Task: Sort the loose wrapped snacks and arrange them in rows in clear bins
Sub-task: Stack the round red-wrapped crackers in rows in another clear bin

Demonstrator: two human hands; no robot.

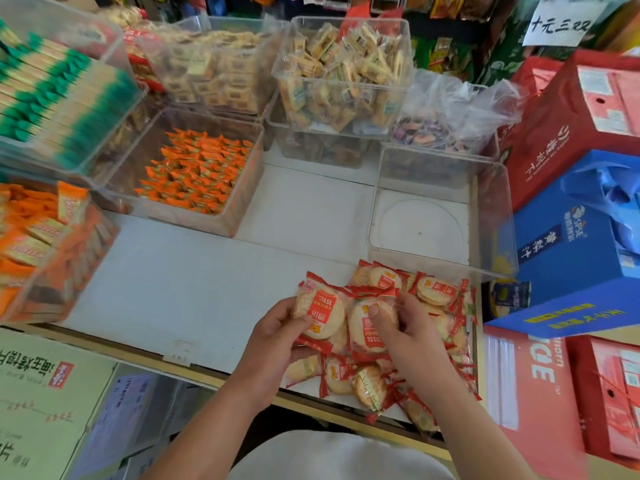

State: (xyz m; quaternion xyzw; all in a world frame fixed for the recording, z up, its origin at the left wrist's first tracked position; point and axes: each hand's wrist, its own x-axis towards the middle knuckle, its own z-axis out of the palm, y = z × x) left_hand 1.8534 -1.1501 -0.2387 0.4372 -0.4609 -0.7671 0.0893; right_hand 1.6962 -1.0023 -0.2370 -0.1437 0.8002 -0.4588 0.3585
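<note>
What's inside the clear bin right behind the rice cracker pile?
The clear bin looks empty: only its ringed base shows. The rice cracker pile hides its near bottom edge.

Two rice-cracker packets [320, 311] held: one in the left hand [277, 344], one in the right hand [405, 336]. One empty clear bin [491, 216], one blue box [568, 258].

A paper sign [557, 26] reads 十元三双, the blue box [568, 237] SPSE, a cracker wrapper [322, 311] 151
</note>
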